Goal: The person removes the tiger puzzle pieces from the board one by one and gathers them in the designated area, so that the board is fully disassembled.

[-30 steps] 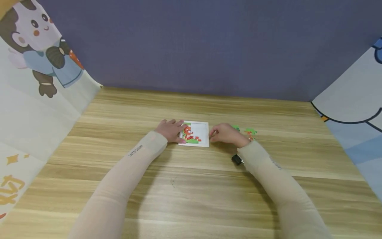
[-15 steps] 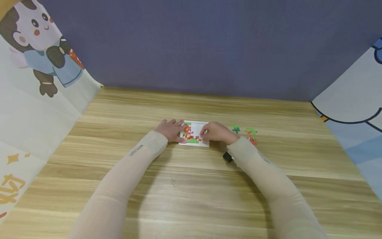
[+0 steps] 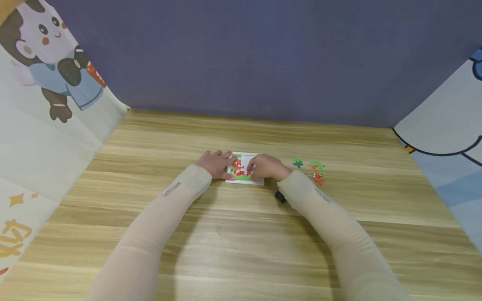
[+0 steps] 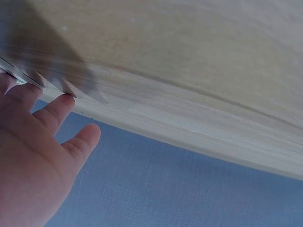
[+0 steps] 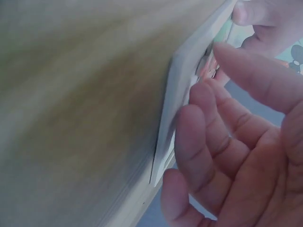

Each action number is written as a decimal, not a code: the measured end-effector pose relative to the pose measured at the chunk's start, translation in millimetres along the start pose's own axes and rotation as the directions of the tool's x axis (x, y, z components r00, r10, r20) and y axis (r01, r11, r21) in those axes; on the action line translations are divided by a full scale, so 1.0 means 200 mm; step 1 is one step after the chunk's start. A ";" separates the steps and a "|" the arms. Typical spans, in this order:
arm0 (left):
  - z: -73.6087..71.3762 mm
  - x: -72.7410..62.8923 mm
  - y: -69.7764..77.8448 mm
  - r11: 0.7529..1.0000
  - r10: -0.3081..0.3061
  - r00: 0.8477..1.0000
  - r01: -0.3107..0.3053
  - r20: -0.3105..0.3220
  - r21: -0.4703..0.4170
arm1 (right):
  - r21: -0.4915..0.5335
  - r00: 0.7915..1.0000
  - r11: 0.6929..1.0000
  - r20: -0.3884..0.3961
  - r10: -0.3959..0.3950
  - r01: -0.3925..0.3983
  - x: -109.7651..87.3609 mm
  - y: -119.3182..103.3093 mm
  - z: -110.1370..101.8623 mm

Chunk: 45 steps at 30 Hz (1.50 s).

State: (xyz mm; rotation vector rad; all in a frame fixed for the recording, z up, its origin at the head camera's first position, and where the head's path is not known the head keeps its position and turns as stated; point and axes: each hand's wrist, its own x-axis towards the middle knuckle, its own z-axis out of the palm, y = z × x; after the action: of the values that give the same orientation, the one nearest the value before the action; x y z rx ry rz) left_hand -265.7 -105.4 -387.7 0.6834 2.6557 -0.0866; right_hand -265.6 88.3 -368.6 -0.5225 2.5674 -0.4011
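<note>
A small white puzzle tray [image 3: 257, 182] lies on the table with orange tiger and green pieces [image 3: 237, 164] fitted along its left and near sides. My left hand [image 3: 216, 164] lies spread over the tray's left edge, fingers straight. My right hand [image 3: 267, 167] is over the tray's right half, thumb and fingertips drawn together low at the fitted pieces. It pinches a puzzle piece mostly hidden by the fingers. In the right wrist view, thumb and fingers reach past the tray's white rim [image 5: 168, 101]. The left wrist view shows fingertips [image 4: 67, 100] of the left hand by the tray's edge.
To the right of the tray lie loose puzzle pieces: a green one [image 3: 297, 163], another green one [image 3: 317, 165] and an orange-red one [image 3: 319, 180]. A black device [image 3: 280, 197] sits at the right wrist. A dark blue cloth wall [image 3: 256, 62] stands behind the wooden table [image 3: 241, 251].
My right hand has moved left from beside the tray's right edge to over its inside. More of the loose orange-red piece now shows. The left hand has stayed in place.
</note>
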 end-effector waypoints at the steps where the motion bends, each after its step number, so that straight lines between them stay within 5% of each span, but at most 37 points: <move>1: 0.00 0.00 0.00 1.000 0.001 1.000 -0.001 0.001 0.000 | -0.008 1.000 1.000 0.003 0.003 -0.003 0.00 -0.01 0.00; 12: -0.01 0.00 0.01 1.000 -0.004 1.000 0.004 0.013 0.001 | -0.026 1.000 1.000 0.018 -0.010 0.011 0.00 -0.03 -0.01; 28: -0.01 0.00 0.02 1.000 -0.009 1.000 0.009 0.021 0.012 | 0.236 0.997 0.970 0.010 -0.071 0.067 0.03 0.03 -0.01; 45: -0.02 0.00 0.01 1.000 -0.016 0.999 0.016 0.037 0.013 | 0.447 0.997 0.892 0.006 -0.075 0.064 -0.06 0.13 -0.03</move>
State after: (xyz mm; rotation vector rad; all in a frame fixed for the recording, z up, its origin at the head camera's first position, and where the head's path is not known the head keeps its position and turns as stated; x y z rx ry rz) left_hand -265.7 -102.4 -384.5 0.6581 2.6276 -0.1189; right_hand -267.3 117.1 -368.1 -0.4427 2.3279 -0.9750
